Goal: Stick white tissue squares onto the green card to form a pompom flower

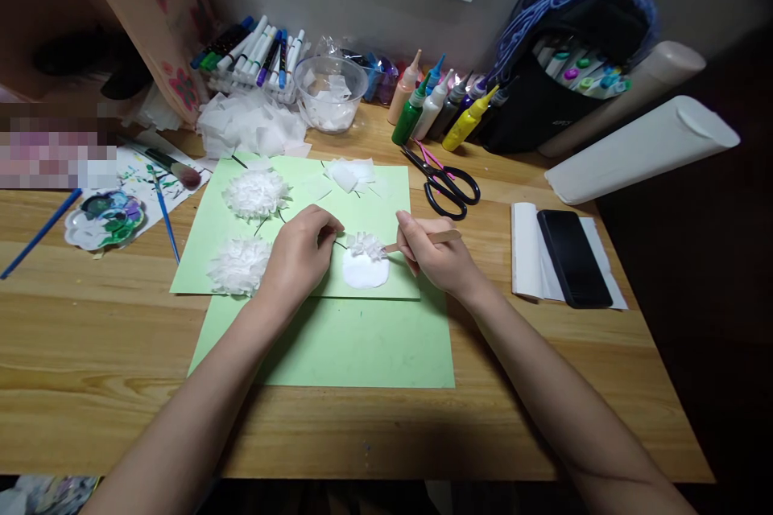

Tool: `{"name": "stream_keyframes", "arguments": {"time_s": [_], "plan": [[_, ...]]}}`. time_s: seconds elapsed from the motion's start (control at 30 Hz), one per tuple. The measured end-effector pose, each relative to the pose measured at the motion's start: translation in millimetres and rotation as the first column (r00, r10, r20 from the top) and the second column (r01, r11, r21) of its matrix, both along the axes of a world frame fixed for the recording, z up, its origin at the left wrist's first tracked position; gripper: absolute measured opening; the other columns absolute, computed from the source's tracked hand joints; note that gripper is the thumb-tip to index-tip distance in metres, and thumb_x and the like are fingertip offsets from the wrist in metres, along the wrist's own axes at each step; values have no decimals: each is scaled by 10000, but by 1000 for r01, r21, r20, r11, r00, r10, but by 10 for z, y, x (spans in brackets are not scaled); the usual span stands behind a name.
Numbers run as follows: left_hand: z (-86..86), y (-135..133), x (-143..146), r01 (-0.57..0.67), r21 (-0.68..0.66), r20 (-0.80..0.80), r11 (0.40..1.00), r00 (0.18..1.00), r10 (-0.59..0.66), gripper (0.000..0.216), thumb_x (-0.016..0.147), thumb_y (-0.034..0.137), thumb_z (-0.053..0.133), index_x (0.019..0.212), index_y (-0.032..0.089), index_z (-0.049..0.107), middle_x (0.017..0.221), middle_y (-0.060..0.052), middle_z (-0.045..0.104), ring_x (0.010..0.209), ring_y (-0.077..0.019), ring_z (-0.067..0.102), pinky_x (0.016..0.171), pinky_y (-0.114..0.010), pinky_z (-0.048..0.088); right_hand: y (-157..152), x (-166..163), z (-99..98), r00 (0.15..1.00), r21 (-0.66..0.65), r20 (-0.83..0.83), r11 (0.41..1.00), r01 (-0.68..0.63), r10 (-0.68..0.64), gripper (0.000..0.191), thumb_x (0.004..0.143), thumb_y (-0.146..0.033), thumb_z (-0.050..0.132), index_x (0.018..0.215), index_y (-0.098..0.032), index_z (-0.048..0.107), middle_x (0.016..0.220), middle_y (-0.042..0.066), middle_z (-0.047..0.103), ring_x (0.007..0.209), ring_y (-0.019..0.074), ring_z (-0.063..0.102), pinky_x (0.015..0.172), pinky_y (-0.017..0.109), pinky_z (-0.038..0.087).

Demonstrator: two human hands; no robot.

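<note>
My right hand (436,252) is closed around a flat wooden craft stick (445,236), whose tip touches the right side of a small cluster of crumpled white tissue paper (365,245). That cluster covers the upper part of a white rounded patch (365,273) on a light green sheet (392,197). Just left of it, my left hand (302,252) rests over the sheet with fingers curled and pinched; anything between them is hidden. Two fluffy white tissue-paper puffs (257,193) sit on the sheet's left side, the lower one partly behind my left hand. Loose tissue squares (350,175) lie near its top edge.
A second green sheet (362,346) lies underneath. Black-handled scissors (444,181), paint bottles (413,113) and a clear bowl (331,96) of tissue squares stand behind. A phone (573,257) is at right; a paint palette (104,219) and brushes are at left.
</note>
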State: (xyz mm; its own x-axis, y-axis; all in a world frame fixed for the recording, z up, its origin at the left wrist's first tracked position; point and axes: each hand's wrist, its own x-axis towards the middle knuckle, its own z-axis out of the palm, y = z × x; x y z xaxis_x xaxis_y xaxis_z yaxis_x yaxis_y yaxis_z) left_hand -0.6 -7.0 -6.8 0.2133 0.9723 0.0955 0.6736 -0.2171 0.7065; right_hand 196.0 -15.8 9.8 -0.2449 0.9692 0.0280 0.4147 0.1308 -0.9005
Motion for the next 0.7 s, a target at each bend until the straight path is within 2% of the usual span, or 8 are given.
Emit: {"name": "stream_keyframes", "arguments": {"time_s": [0.17,0.3,0.5,0.6,0.7], "plan": [[2,6,7,1,5,-1,1000,1000,-1,202,778,46,485,807,171,640,867,-23,621,797,-144,590,756,-293,488,8,-100,99,992,10,119,1000,29,-30,568,936,-442,386,428,-188,377,373,-45,369,424,74,399,534,238,383],[-6,9,7,-5,0,0,1000,1000,5,202,771,43,490,807,172,641,865,-20,621,795,-142,591,751,-286,487,7,-52,206,995,-23,80,998,59,-57,569,925,-462,406,431,-180,411,367,-46,400,381,65,408,504,234,383],[-17,8,-6,-1,1,21,1000,1000,1,202,781,55,480,805,182,634,866,-17,618,800,-144,589,756,-288,488,31,35,330,998,-22,-9,997,69,-69,555,919,-447,433,434,-176,444,368,-53,421,354,55,431,559,238,445],[-16,-1,-2,2,0,7,1000,1000,-2,208,790,54,458,806,183,621,889,-23,619,814,-153,590,761,-297,487,49,40,281,978,60,-149,986,154,-143,568,916,-479,418,432,-183,437,377,-42,421,349,58,410,456,225,377],[-25,-28,16,-1,8,-17,1000,1000,1,211,813,59,427,812,181,599,926,-34,616,846,-163,593,774,-304,484,94,47,115,862,137,-418,918,371,-287,607,930,-528,318,431,-195,412,358,-33,383,332,64,367,373,225,269]]}}
